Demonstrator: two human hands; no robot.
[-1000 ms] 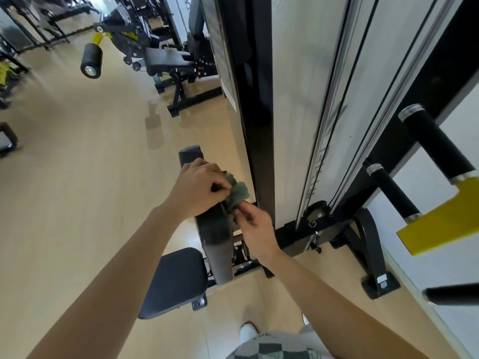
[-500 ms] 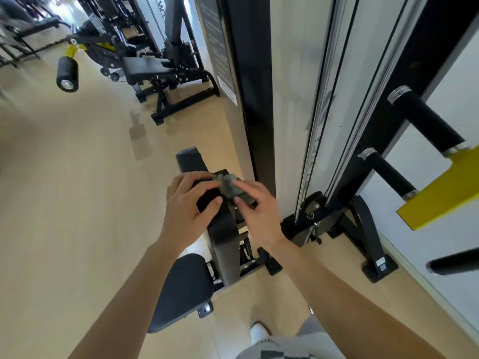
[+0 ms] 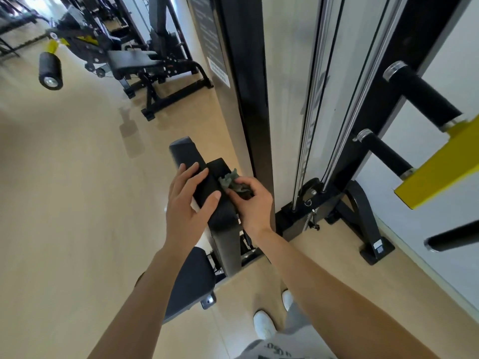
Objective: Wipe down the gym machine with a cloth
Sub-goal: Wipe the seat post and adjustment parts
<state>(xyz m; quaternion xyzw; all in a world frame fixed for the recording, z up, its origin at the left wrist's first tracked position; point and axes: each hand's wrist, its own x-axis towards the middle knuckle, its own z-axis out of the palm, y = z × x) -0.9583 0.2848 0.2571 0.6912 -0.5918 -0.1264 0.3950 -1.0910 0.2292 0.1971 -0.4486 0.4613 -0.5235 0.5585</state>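
Change: both hands are now higher on the pad than a second ago; the left hand (image 3: 190, 200) has loosened and slid a little up, the right hand (image 3: 252, 203) has carried the cloth (image 3: 229, 182) up with it.
Landmark: the pad (image 3: 223, 224), the black upright back cushion of the machine; it stands above the seat (image 3: 189, 281).
Left hand: fingers spread and half open, resting on the left face of the pad near its top; it steadies the pad and clamps nothing.
Right hand: closed around the cloth, pressing it on the right edge of the pad, near the top.
Cloth: small, grey-green, crumpled; only a bunch shows above the fingers.
Handling: the cloth looks light and soft and should fold to any shape; I think it is best held bunched in the palm so that a flat part meets the pad.
Pad surface: looks smooth and firm, so the cloth should glide easily.
Frame: a black post (image 3: 248, 99) stands just right of the pad, close to the right hand.
Progress: wiping seems in course; the lower pad and the seat probably remain.
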